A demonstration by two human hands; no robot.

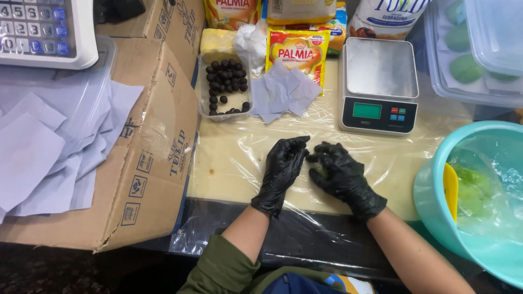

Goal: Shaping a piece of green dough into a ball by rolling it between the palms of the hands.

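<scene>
Cardboard box [144, 163], the biggest thing here, lies on its side over the counter's left edge, with a loose heap of pale paper squares [49, 147] on it and the corner of a calculator [41, 30] above them. At the right edge sits a turquoise plastic bowl [436, 201] lined with clear film, holding green dough [474, 190] and a yellow scraper [451, 190]. Behind it, in the back right corner, is a clear lidded container [452, 87] with green dough balls [466, 68] inside. The counter [229, 158] itself is covered with clear plastic wrap. A small digital kitchen scale [377, 87] stands near the back edge, right of the middle, and yellow-and-red margarine packets [297, 51] lean behind a few more paper squares [283, 92]. Left of those, a clear tray [224, 87] holds small dark filling balls [226, 76].

Both hands wear black gloves and meet at the counter's middle, near the front edge. The right hand [343, 177] is curled around a small piece of green dough [323, 172] (only a sliver shows between the fingers). The left hand [284, 166] rests flat with fingers extended, its fingertips touching the right hand; I cannot tell whether it grips anything.
</scene>
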